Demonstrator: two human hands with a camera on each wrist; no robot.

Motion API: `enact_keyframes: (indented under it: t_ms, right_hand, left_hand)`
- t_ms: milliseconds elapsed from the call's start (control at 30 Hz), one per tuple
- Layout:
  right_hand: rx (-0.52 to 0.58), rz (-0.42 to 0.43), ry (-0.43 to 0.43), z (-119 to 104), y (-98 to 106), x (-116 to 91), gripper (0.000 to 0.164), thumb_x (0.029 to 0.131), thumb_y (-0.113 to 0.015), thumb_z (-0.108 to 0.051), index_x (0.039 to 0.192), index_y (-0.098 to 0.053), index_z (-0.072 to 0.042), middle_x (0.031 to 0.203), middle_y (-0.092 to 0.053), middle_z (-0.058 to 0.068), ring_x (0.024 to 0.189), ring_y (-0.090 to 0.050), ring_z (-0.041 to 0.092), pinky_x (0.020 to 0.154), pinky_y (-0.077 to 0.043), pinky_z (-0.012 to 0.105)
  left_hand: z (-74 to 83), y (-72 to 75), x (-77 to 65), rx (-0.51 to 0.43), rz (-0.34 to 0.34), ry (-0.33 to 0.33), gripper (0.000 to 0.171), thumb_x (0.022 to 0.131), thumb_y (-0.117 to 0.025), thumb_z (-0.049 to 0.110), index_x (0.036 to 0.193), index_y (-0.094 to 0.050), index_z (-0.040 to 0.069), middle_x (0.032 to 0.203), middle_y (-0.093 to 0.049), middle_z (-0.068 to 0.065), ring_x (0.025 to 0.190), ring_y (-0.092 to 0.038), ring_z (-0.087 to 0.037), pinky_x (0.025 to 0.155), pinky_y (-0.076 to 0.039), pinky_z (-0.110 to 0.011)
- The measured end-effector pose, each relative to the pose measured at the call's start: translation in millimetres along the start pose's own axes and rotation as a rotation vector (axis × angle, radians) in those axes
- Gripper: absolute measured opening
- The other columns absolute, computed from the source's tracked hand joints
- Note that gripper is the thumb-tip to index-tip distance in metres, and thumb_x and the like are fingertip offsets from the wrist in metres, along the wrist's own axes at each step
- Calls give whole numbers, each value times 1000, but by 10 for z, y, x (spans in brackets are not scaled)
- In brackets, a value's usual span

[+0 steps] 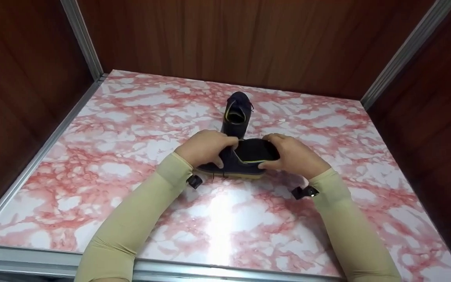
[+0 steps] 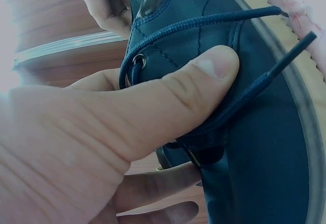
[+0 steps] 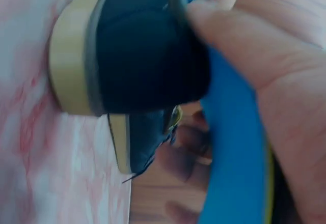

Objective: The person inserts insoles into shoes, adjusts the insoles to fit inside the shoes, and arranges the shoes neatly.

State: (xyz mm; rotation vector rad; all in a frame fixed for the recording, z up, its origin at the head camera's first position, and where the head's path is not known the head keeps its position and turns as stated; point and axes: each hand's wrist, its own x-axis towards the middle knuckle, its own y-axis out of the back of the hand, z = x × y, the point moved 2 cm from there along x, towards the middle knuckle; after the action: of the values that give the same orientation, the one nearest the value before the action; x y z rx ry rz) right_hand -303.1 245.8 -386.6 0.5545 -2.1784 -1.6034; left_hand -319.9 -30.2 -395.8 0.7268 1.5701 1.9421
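Observation:
A dark blue lace-up shoe (image 1: pixel 233 166) with a pale sole lies sideways before me, toe to the left. My left hand (image 1: pixel 205 149) grips its upper near the laces, thumb (image 2: pixel 173 94) pressed on the eyelet flap beside a loose lace (image 2: pixel 204 25). At the heel end, my right hand (image 1: pixel 298 156) holds an insole (image 1: pixel 257 150), black on top with a yellow edge and blue underneath, between thumb and fingers. The insole's wide end sticks up out of the shoe opening; its other end is hidden. The right thumb is right by the shoe's heel collar.
A second, matching shoe (image 1: pixel 236 111) stands upright just behind, toe pointing away. Both are on a red-and-white marbled tabletop (image 1: pixel 131 196), with brown wood panels (image 1: pixel 229 43) at the back and sides and a metal rail (image 1: pixel 29 258) along the front edge.

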Motion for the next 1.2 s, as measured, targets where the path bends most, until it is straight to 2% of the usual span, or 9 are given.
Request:
enact_keyframes:
  t_ms: [200,433,733,1000,1200]
  right_hand:
    - [45,-20,-2,15,23,27,77,88,-90,-54,145,-63,-10,136,-72,10,112,-70,26,108,-59,51]
    - [53,48,21,-58,90,45,58,90,-90,-44,134,-68,-13,124,-74,7,101,-70,25,97,-62,48]
    - [44,76,-3,-57,63,36,57,93,-88,-47,134,-68,-13,125,-74,8,101,-70,27,97,-61,50]
    - [-80,72,41,-77,-9,50,64,96,-81,-56,139,-61,-13,126,-72,8,97,-72,29,91,-62,51]
    - [-147,68,94,-79,-51,101,68,97,-78,-61,139,-57,-13,122,-71,8,93,-74,28,87,-64,52]
  left_hand:
    - [2,8,7,-17,-20,0,55,79,-99,29,121,-64,27,115,-78,0,104,-75,-27,96,-60,-49]
    - [8,51,29,-9,-11,0,55,78,-100,30,120,-65,27,114,-78,0,102,-74,-27,95,-60,-48]
    - [10,60,58,-3,-12,-17,57,77,-100,29,122,-65,25,115,-78,-1,105,-75,-29,97,-60,-49]
    - [15,24,49,-16,2,-17,57,75,-100,29,120,-65,26,112,-77,0,101,-74,-25,94,-60,-47]
    - [-6,38,-12,-33,-4,6,56,77,-99,28,120,-64,26,112,-76,-1,99,-73,-26,92,-61,-47]
